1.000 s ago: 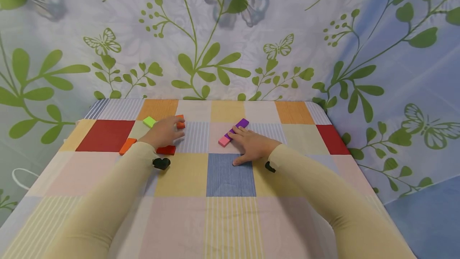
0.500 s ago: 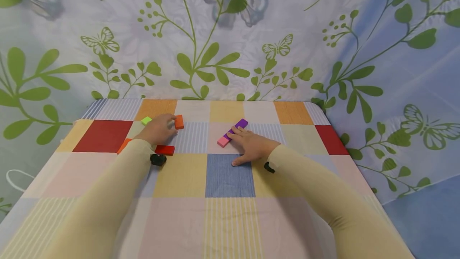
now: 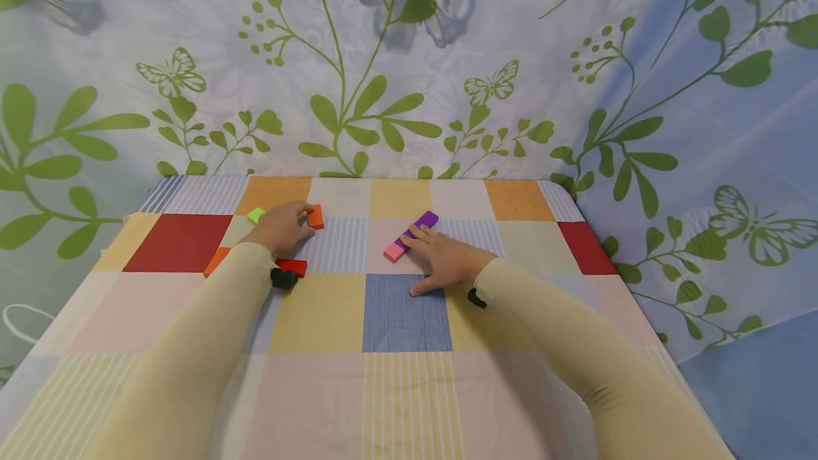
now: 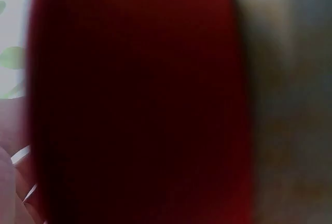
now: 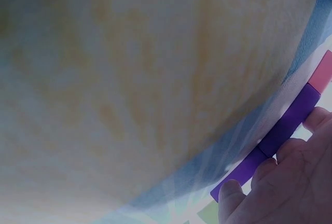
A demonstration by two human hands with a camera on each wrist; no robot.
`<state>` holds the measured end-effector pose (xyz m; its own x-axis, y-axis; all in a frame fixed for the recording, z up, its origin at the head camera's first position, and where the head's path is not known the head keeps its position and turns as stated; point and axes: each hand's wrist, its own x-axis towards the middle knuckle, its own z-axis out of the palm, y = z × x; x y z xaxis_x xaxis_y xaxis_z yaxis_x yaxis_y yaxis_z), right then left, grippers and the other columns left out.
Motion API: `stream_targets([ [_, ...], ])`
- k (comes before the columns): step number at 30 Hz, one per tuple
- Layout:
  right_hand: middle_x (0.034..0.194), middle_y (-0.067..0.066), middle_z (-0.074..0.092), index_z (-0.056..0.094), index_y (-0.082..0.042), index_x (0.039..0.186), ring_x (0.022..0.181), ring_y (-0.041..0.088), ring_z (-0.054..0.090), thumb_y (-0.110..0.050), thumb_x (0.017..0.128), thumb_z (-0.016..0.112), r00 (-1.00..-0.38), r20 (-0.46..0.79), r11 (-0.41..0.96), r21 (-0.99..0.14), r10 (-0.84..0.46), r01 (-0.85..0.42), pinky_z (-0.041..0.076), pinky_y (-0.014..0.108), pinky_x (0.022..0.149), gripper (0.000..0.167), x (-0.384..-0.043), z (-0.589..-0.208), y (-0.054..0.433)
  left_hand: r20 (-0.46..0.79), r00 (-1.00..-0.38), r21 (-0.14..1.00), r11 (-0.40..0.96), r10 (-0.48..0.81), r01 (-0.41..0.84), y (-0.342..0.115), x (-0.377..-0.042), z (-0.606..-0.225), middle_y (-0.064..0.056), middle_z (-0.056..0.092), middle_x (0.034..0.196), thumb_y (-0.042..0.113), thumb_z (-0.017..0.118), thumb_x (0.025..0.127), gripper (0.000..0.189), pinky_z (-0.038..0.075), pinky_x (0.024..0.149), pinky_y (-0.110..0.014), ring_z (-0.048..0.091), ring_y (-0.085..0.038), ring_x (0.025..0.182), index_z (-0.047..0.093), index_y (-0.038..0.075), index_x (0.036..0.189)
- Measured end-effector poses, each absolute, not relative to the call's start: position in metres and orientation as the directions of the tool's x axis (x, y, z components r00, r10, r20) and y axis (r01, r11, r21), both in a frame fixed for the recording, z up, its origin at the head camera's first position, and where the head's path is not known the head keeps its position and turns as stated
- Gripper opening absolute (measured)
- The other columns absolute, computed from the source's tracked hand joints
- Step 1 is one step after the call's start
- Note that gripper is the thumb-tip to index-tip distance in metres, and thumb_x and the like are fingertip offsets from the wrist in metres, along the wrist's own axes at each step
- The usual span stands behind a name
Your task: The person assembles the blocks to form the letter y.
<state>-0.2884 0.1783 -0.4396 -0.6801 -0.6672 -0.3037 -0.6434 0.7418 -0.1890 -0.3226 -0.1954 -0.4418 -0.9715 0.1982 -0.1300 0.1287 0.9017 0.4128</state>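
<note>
Poking out past the left sleeve (image 3: 185, 353), toward the left edge of the table (image 3: 313, 403), is the leftmost block (image 3: 216, 262), an orange one, partly covered. Farther back, toward the far left corner, the green block (image 3: 255, 216) peeks out behind the left hand (image 3: 276, 228). The red block (image 3: 294, 267) is on the near side of that hand, part hidden too. The left wrist cam mostly gets a dark red blur, so no help there.

Now the bit it hinges on imo: the orange block (image 3: 317, 218) is right off the left fingertips, on their right, left of the table's middle and closer to the far edge. Its long axis looks to run near edge to far edge, so kinda crosswise to the reach. Left hand's way nearer; the other one's well apart. Those left fingers bend toward it, but can't tell if they've actually got a grip. Block's bright, plain, square-cornered.

Then, around the table's middle, there's a row slanting toward the far right corner: pink block (image 3: 394, 253), middle block (image 5: 289, 123), end block (image 3: 427, 218), the last two purple. Right hand (image 3: 446, 260) has its fingers stretched onto the purple ones, thumb splayed toward the near edge, nothing clutched.
</note>
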Motion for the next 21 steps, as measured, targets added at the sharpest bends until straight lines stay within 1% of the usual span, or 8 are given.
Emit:
stream_targets([
  [7,0.178,0.014,0.001,0.012,-0.017,0.171,0.165,0.034,0.002,-0.074,0.086,0.070,-0.679,-0.310,0.742,-0.177,-0.665,-0.646,0.012,0.051,0.133,0.118,-0.2886,-0.4406,0.1784,-0.145,-0.970,0.423,0.899,0.193,0.115,-0.1973,-0.3251,-0.4428,-0.023,0.056,0.150,0.027,0.066,0.104,0.055,0.037,0.118,-0.065,0.051,-0.044,0.138,0.050,0.009,0.154],
  [21,0.178,0.011,0.000,0.012,-0.019,0.171,0.165,0.032,0.001,-0.075,0.085,0.071,-0.686,-0.310,0.749,-0.178,-0.658,-0.638,0.012,0.051,0.133,0.118,-0.2882,-0.4434,0.1799,-0.147,-0.971,0.437,0.893,0.189,0.108,-0.1980,-0.3247,-0.4436,-0.024,0.055,0.152,0.026,0.067,0.103,0.054,0.036,0.118,-0.066,0.051,-0.045,0.139,0.052,0.008,0.152],
])
